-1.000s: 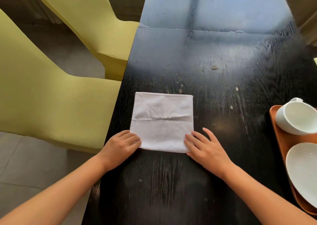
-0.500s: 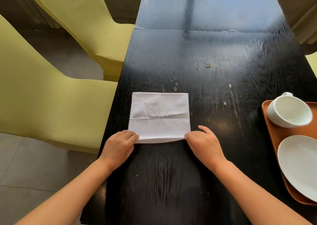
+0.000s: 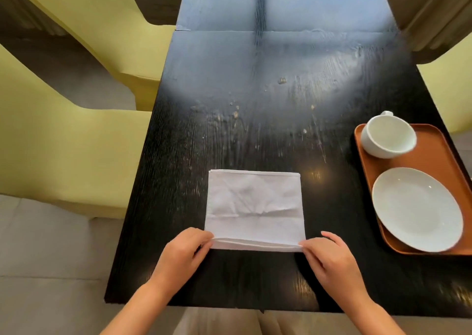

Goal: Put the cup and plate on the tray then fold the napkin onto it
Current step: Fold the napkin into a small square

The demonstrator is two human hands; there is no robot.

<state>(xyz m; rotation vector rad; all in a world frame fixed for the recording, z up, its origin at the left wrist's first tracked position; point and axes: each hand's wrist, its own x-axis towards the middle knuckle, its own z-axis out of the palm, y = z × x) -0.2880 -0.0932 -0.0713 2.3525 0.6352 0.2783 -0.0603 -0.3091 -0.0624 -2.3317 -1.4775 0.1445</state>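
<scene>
Since a second ago, both hands (left hand (image 3: 182, 251), right hand (image 3: 329, 258)) have gone from resting flat to pinching the 6 o'clock corners of the white square cloth napkin (image 3: 254, 207), lifting them off the black wooden counter (image 3: 255, 104); next fold begins

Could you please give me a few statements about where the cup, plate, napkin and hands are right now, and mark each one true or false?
1. The cup stands on the tray. True.
2. The plate lies on the bare table beside the tray. False: it lies on the tray, nearer the person than the cup.
3. The napkin already lies on the tray. False: it lies on the table, left of the tray.
4. The left hand and right hand each pinch a near corner of the napkin. True.
5. The cup lies tipped on its side. False: it stands upright, opening up.
</scene>
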